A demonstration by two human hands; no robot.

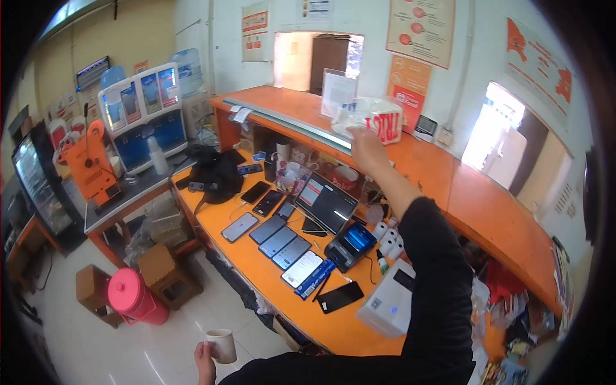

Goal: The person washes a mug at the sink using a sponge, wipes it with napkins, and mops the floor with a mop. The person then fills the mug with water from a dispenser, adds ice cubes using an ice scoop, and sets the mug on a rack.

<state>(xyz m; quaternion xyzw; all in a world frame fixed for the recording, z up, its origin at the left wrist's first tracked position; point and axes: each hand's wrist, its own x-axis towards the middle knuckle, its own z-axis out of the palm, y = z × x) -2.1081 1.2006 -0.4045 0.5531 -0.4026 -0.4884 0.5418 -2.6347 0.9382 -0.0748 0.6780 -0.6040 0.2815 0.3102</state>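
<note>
Shown at lower left, above the floor: left hand, grip closed around a pale mug, roughly upright and apart from the lower counter. Shown at upper centre: right hand at a plastic bag with red lettering, on the upper counter; grip overlapping the bag's near side, fingertips hidden, impossible to tell whether closed on it.

Just behind the bag: upright sign holder. To its right: small dark sign. In the way: black sleeve, crossing both levels and partly covering a white box.

Along the lower counter, from the far end: dark bag, group of phones, blue packet, tilted screen, card machine with lit display, paper rolls. Between packet and white box: black phone.

At left, on a side counter: drinks dispenser. Below, on the floor: pink lidded bucket beside brown stools.
</note>
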